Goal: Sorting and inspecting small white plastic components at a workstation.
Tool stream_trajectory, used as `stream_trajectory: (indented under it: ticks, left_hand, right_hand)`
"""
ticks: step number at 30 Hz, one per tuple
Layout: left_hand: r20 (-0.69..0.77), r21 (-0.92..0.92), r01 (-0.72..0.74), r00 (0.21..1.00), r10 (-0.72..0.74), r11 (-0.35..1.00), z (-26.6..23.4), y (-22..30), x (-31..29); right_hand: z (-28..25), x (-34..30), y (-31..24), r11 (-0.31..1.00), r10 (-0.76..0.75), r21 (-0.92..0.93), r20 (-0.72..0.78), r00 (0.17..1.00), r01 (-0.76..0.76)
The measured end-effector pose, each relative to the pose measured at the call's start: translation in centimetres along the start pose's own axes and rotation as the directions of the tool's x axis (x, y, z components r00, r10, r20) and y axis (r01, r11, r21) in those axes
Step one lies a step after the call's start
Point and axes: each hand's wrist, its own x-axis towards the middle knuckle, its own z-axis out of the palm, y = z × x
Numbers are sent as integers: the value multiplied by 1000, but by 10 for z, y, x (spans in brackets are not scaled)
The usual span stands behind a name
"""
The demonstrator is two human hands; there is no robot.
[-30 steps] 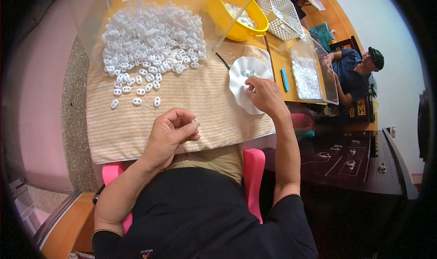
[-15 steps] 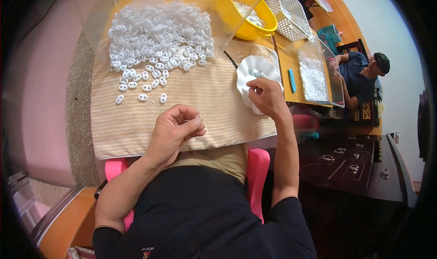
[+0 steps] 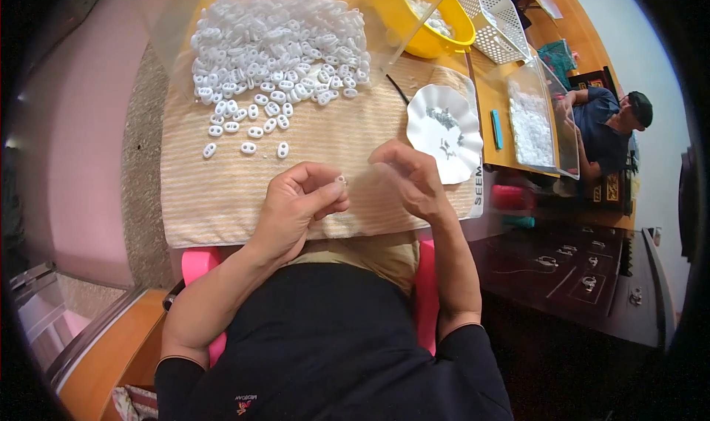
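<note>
My left hand is closed, pinching a small white plastic piece between thumb and forefinger. Only the tip of that piece shows. To its right is my right hand, its fingers smeared by motion, so whether they hold anything cannot be made out. Just beyond it stands a white dish with a wavy rim, and small greyish pieces lie inside. A heap of white oval plastic pieces with two holes covers the far left of the striped towel, with several strays nearer me.
Past the dish are a yellow basin and a white perforated basket. On the right, a turquoise tool lies near a clear bin of white pieces. A person in a dark cap sits beyond that bin.
My right hand has left the dish and moved left and nearer, toward my left hand. My left hand keeps its pinch. The whole view has shifted slightly.
</note>
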Motion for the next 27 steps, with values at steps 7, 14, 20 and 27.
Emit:
stream_trajectory:
  ticks: [7,14,20,27]
  left_hand:
    - [-19,-5,5,1000,-5,1000,3,1,-1]
    - [-60,-12,13,998,-14,1000,2,1,-1]
    - [-68,-25,15,998,-17,1000,0,-1,2]
    - [-80,-48,11,997,-15,999,0,-2,2]
  right_hand:
    - [20,-1,9,996,27,88,46,999,-31]
    - [28,-1,3,993,51,101,55,997,-56]
    - [29,0,4,994,34,103,34,999,-38]
    - [31,0,7,998,11,55,29,1000,-13]
